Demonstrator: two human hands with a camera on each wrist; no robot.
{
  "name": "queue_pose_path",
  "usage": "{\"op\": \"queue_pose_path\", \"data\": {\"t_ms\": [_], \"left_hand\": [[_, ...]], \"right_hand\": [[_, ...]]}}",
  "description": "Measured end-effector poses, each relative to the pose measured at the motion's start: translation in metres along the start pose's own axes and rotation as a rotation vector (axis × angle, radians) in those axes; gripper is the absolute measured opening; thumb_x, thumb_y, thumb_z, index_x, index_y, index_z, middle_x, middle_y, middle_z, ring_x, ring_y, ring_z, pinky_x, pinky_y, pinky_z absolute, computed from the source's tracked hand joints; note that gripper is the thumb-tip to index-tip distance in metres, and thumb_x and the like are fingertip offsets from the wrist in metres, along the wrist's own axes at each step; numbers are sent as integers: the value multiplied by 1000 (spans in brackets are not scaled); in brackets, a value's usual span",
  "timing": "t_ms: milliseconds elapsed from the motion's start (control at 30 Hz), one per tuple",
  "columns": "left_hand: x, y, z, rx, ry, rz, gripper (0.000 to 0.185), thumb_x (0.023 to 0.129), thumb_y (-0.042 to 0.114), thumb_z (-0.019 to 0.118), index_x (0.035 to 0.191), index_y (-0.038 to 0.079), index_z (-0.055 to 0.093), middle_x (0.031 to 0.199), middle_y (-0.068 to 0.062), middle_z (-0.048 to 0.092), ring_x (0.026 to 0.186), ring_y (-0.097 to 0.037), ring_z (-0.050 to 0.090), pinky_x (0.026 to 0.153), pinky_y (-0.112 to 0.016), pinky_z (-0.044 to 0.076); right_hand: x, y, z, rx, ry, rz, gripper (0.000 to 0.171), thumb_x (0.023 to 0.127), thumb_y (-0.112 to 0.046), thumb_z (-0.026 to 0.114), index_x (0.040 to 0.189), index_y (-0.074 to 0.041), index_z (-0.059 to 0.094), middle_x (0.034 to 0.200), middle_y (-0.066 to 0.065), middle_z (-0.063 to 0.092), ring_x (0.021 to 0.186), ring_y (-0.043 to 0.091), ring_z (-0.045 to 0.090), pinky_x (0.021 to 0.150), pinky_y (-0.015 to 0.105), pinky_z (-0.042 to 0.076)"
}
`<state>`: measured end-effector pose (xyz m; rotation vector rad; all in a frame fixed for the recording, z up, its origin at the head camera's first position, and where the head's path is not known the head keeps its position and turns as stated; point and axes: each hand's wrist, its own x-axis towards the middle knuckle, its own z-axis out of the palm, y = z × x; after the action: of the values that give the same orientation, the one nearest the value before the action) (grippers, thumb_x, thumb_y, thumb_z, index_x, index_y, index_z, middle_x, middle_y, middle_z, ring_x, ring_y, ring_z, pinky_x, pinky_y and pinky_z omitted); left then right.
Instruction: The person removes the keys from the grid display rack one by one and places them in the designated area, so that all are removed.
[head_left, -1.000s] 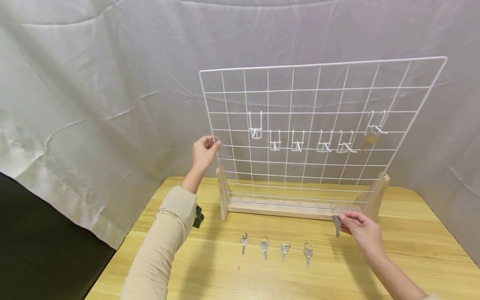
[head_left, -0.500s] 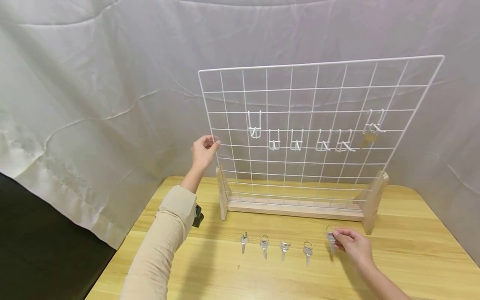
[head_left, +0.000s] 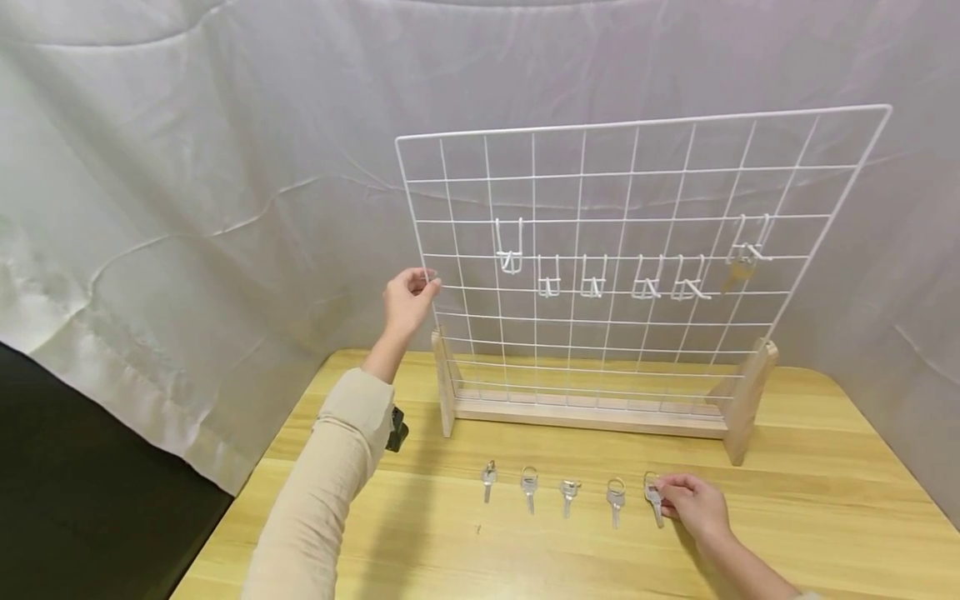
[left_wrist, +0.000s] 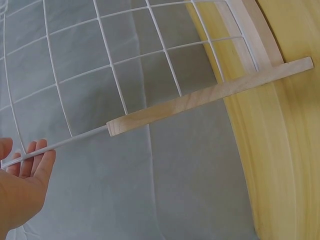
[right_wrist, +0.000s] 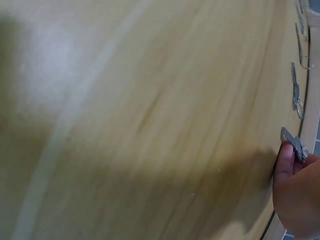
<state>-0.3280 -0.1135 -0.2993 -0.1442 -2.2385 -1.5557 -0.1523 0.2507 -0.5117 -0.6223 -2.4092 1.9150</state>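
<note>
In the head view my left hand (head_left: 408,302) holds the left edge wire of a white wire grid panel (head_left: 585,127); the left wrist view has the fingers (left_wrist: 43,162) curled at that wire. My right hand (head_left: 697,504) pinches a silver key (head_left: 654,500) with a ring, down at the tabletop. That key is at the right end of a row of silver keys (head_left: 616,497) with rings. Whether it touches the wood I cannot tell. White hooks (head_left: 510,260) are on the grid. From the far-right hook hangs a brass-coloured key (head_left: 740,271).
A wooden stand (head_left: 588,415) carries the grid, with an upright foot (head_left: 750,400) at each end. Under my left forearm a small black object (head_left: 397,429) is partly hidden. Grey cloth (head_left: 225,125) hangs behind and beside the wooden table (head_left: 562,558).
My right hand has lowered the key from in front of the stand toward the left and nearer, to the end of the row. The left hand has stayed on the grid's edge.
</note>
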Motion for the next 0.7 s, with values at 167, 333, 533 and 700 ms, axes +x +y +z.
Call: {"op": "queue_pose_path", "data": {"t_ms": [167,333,533,700], "left_hand": [[-1,1,1,8,5,-4,22,87,7,61,106,-4,63,99,-24,68,87,-30,65,80,-28,56],[-1,2,2,15,9,7,20,87,6,61,104,-5,63,97,-25,68,85,-29,64,77,-26,55],[-1,0,3,18,6,9,20,86,6,61,102,-5,63,95,-24,68,79,-22,63,75,-22,54],[-1,-2,3,58,15,10,18,86,7,61,100,-3,64,91,-23,68,75,-19,61,69,-17,49]], "right_hand": [[1,1,1,-47,-1,-24,18,86,-2,56,94,14,61,73,-1,69,60,3,61,57,17,56],[1,-1,1,-104,4,-36,17,84,-1,56,91,14,62,69,-2,66,59,5,60,56,17,56],[1,-2,-2,-241,12,-95,16,85,-4,58,89,11,63,66,0,63,57,7,58,51,17,52],[0,-3,-3,-294,15,-115,16,85,-6,60,87,9,64,65,0,62,56,9,56,49,18,50]]}}
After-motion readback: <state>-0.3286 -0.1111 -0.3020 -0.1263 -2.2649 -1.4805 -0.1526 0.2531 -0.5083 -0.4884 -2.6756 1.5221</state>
